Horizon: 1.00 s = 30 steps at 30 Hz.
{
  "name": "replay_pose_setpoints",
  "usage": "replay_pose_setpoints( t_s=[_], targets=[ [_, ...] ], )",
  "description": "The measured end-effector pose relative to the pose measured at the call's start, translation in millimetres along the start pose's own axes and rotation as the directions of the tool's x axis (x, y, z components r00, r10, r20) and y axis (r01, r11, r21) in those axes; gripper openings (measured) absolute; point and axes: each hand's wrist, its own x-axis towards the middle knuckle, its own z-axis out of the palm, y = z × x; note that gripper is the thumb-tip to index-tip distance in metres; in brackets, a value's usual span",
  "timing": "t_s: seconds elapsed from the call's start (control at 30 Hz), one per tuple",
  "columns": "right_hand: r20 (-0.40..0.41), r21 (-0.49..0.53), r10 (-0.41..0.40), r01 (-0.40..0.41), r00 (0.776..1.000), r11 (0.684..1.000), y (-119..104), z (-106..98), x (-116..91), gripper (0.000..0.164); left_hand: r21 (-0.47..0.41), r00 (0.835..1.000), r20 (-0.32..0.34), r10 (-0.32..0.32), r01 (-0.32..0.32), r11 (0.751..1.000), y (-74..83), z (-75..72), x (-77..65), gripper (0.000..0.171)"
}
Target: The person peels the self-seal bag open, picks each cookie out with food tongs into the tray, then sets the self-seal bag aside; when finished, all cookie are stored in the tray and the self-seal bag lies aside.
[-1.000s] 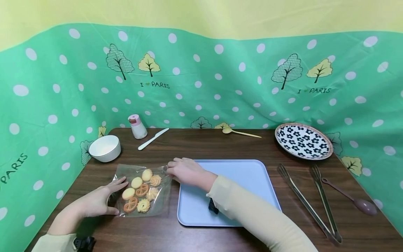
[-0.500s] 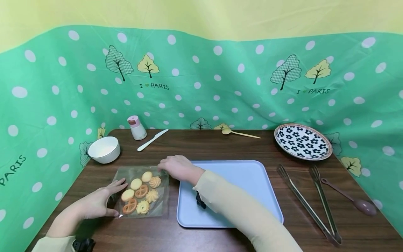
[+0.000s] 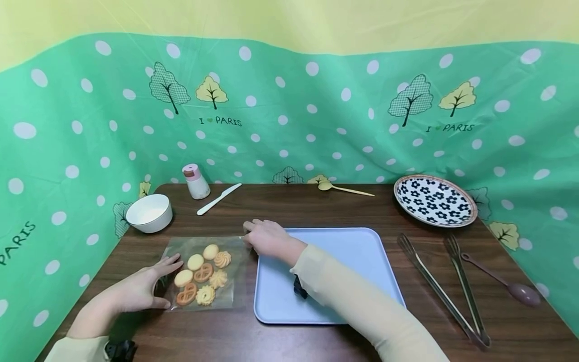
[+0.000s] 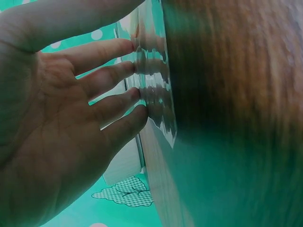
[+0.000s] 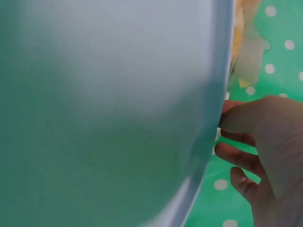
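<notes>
A clear plastic bag of cookies (image 3: pixel 216 296) lies flat at the left of the table, with round, swirled and pretzel-shaped cookies inside. My left hand (image 3: pixel 141 289) rests at the bag's left edge, fingers spread; the left wrist view has those fingertips touching the clear plastic (image 4: pixel 154 80). At the bag's upper right corner, my right hand (image 3: pixel 273 240) pinches the clear edge with thumb and forefinger. In the right wrist view, the tray rim partly hides the fingertips of that right hand (image 5: pixel 270 142), and its other fingers curl loosely.
Under the right forearm lies a light blue tray (image 3: pixel 344 256). Metal tongs (image 3: pixel 441 291) and a brown spoon (image 3: pixel 520 292) lie to its right, a flowered plate (image 3: pixel 435 201) behind. At the back are a white bowl (image 3: pixel 149 213), shaker bottle (image 3: pixel 196 182), white knife (image 3: pixel 219 199) and yellow spoon (image 3: pixel 346 189).
My right hand went left, then came back right along the bag's upper right corner, and the clear flap there stretches out again. The left hand and cookies have stayed put.
</notes>
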Motion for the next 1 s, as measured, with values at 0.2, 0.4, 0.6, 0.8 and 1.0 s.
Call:
replay_pose_setpoints(
  t_s=[0.2,0.4,0.6,0.8,1.0],
  targets=[
    [0.018,0.078,-0.085,0.084,0.996,0.993,-10,-13,-18,0.029,-0.002,0.999,0.006,-0.032,0.032,0.999,-0.2,1.8,1.0,0.094],
    [0.066,0.215,-0.267,0.248,0.961,0.945,-25,-16,-39,0.046,0.004,1.000,-0.004,-0.006,0.006,1.000,-0.4,-0.7,2.7,0.091],
    [0.123,0.204,-0.249,0.221,0.961,0.954,-33,-16,-44,0.045,0.010,1.000,-0.019,-0.009,0.009,1.000,2.4,-9.2,6.8,0.083],
    [0.126,0.207,-0.236,0.208,0.963,0.956,-34,-17,-45,0.046,0.019,0.990,-0.136,0.024,-0.022,1.000,-3.6,-12.7,18.9,0.067],
    [0.115,0.209,-0.231,0.204,0.966,0.956,-34,-18,-45,0.047,0.058,0.990,-0.136,0.032,-0.024,0.998,-20.2,-13.3,22.6,0.052]
  ],
)
